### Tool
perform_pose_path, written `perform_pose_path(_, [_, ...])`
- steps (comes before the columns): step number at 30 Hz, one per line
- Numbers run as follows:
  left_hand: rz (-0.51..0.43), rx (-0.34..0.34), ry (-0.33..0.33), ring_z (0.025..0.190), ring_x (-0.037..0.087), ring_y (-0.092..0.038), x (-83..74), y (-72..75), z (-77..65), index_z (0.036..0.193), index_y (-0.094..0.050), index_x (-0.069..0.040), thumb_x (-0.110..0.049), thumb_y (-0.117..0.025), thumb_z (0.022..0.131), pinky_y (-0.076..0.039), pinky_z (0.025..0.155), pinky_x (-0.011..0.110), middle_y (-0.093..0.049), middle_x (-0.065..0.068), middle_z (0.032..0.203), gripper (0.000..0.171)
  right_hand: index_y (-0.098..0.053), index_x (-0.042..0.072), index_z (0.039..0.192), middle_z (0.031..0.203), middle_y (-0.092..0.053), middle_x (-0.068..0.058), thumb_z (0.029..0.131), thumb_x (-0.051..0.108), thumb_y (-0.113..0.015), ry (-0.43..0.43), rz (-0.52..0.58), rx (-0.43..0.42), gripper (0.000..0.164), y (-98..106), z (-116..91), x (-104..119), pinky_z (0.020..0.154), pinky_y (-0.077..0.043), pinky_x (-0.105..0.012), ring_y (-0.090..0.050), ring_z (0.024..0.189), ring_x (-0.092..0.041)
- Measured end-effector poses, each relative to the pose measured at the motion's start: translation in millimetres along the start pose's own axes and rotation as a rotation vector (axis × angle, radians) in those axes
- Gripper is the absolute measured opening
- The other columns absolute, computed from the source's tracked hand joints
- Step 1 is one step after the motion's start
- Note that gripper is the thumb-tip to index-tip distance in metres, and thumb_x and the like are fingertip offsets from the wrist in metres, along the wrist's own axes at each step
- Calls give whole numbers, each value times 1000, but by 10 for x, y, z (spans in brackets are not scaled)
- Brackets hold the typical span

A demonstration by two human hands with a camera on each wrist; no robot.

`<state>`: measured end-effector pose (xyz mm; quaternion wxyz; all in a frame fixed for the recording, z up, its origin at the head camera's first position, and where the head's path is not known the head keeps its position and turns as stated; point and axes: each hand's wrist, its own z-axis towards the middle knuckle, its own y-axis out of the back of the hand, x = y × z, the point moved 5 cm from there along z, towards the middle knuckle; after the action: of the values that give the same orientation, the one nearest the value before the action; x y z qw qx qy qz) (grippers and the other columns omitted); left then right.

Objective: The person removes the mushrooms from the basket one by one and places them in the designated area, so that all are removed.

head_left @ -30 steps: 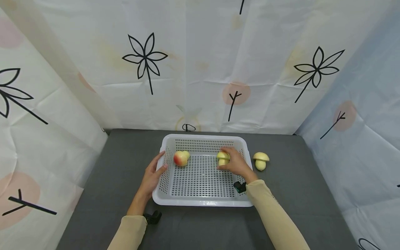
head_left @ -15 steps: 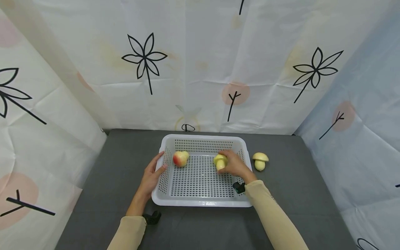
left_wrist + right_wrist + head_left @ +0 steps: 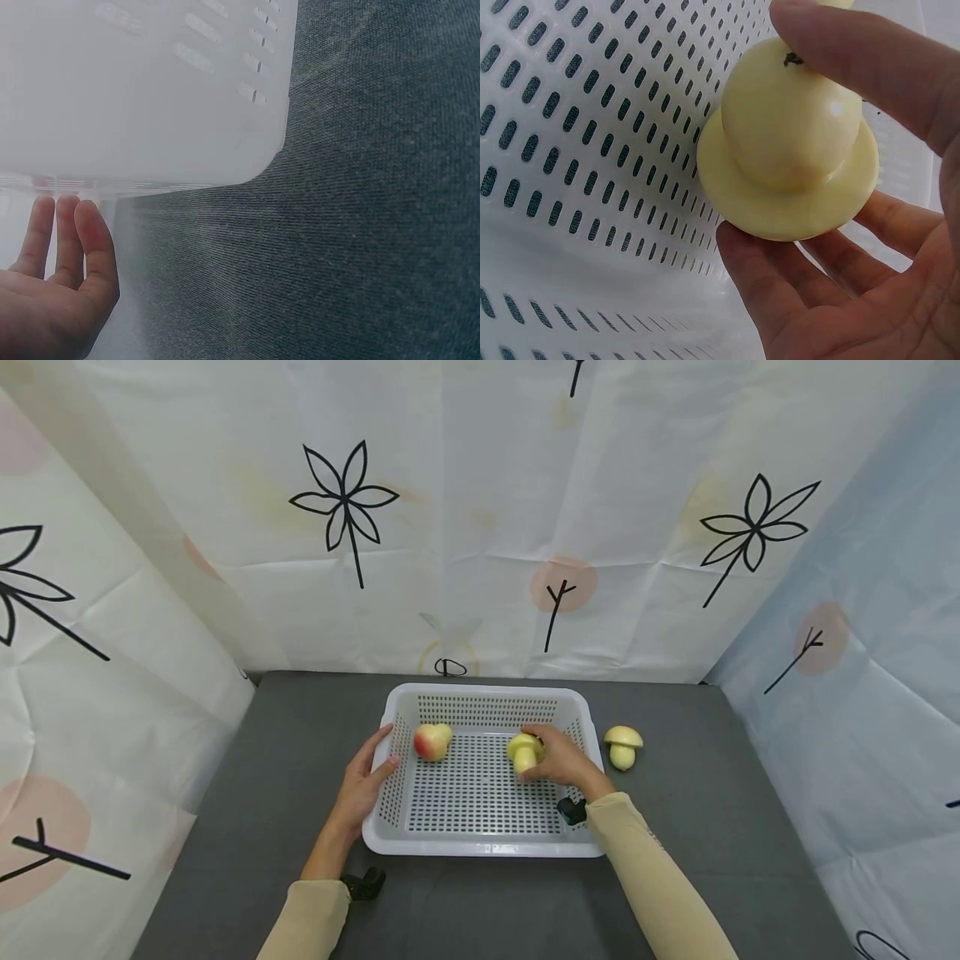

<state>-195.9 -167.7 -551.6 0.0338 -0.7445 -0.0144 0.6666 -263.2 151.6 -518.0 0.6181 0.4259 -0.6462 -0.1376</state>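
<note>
In the head view, a white perforated plastic basket [image 3: 480,849] stands on the dark grey table. My left hand [image 3: 362,781] holds its left rim, thumb over the edge; the left wrist view shows straight fingers [image 3: 69,244] against the edge from outside. Inside the basket, my right hand [image 3: 562,758] grips a pale yellow mushroom [image 3: 523,753] between thumb and fingers. Its stem end, with a small dark mark, faces the camera in the right wrist view, thumb lying across it [image 3: 791,127]. A red-and-yellow fruit [image 3: 432,742] lies at the basket's left.
A second mushroom [image 3: 623,747] lies on the table just right of the basket. Printed white cloth [image 3: 480,527] stands behind and at both sides of the table [image 3: 450,910].
My right hand has moved slightly left and nearer with the mushroom, tilting it so the stem swings toward me. My left hand keeps its place on the basket.
</note>
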Motion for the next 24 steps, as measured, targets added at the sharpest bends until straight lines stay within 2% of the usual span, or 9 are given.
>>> perform_pose_path(9, [1, -5, -5, 125, 45, -52, -2, 0, -14, 158, -36, -26, -16, -59, 104, -52, 91, 55, -35, 5, 161, 60, -52, -1, 144, 140, -56, -18, 69, 12, -95, -21, 9, 10, 87, -17, -3, 12, 103, -44, -53, -55, 123, -34])
perform_pose_path(16, [-5, -4, -5, 125, 44, -52, -6, -6, -14, 158, -36, -25, -15, -59, 104, -52, 89, 52, -36, 6, 161, 60, -52, 1, 146, 138, -57, -18, 71, 13, -94, -13, 31, -14, 87, 5, -28, 16, 99, -47, -51, -57, 120, -34])
perform_pose_path(24, [6, -7, -8, 126, 43, -52, -10, -8, -18, 158, -36, -25, -16, -59, 104, -53, 89, 50, -36, 5, 161, 60, -46, 1, 150, 145, -51, -18, 75, 12, -91, 59, 194, -43, 88, 56, -38, 40, 101, -47, -51, -53, 128, -40])
